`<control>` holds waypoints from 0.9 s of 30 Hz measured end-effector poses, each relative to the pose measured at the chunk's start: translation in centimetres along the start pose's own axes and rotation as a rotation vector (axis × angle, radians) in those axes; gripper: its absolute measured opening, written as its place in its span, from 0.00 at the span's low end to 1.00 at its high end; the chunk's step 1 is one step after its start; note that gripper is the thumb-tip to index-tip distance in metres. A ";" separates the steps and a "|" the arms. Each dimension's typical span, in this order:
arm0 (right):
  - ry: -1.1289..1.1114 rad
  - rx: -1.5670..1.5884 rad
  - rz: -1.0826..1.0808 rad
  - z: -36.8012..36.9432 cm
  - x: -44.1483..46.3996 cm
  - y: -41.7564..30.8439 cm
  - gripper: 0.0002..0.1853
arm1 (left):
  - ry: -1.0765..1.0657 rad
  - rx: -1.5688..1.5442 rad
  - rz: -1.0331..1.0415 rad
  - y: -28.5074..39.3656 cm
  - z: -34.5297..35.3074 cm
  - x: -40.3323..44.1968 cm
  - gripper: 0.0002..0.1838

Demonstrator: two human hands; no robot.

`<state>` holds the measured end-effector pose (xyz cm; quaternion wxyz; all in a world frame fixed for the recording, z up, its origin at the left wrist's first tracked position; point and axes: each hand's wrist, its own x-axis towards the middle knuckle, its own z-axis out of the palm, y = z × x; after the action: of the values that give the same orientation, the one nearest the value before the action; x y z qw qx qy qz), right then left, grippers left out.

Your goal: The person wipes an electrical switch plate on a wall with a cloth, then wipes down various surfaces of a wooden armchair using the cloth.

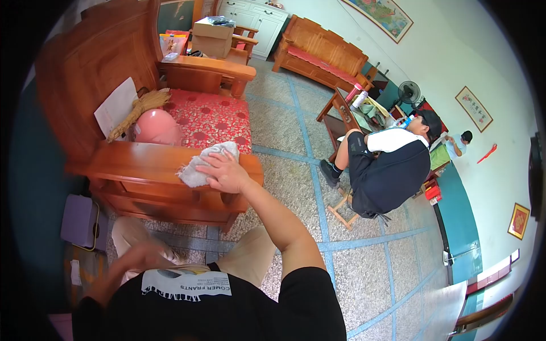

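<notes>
My right hand [225, 173] presses a light grey cloth [200, 169] onto the front end of a wooden armrest [136, 163], its fingers over the cloth. My left hand [147, 254] hangs in front of my body, near my knee, smeared by motion, so its fingers cannot be made out. Beyond the armrest, a red patterned seat cushion [213, 116] covers the chair. On that seat are a rounded pink object [157, 128], which looks like a helmet, a straw brush [139, 111] and a white sheet [116, 108] leaning on the backrest.
A purple box [79, 219] stands left of the chair. A person [392, 165] sits on a low wooden stool [343, 210] to the right, by a cluttered low table [347, 116]. Another person [455, 145] is farther back. A cardboard box [212, 38] and a wooden bench [321, 48] stand behind.
</notes>
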<state>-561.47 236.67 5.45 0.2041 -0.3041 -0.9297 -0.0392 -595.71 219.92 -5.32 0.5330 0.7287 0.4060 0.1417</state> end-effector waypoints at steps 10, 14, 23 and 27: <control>-0.117 -0.242 0.082 0.6 0.4 -1.1 0.24 | 0.865 0.092 0.360 10.7 -11.6 5.7 0.09; -0.153 -0.172 0.116 -0.3 0.5 -1.8 0.23 | 1.058 0.224 0.302 8.8 -14.1 5.0 0.07; -0.319 -0.211 -0.032 -0.2 7.6 -4.6 0.23 | 1.400 0.181 0.307 4.8 -17.6 3.9 0.08; -0.271 -0.212 -0.120 2.5 12.9 -6.3 0.24 | 1.696 0.238 0.469 3.8 -21.0 4.1 0.09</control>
<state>-575.42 239.15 8.65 0.0410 -0.2704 -0.9558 -0.1075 -604.85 236.43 5.36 -0.0693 0.4934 0.5166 0.6963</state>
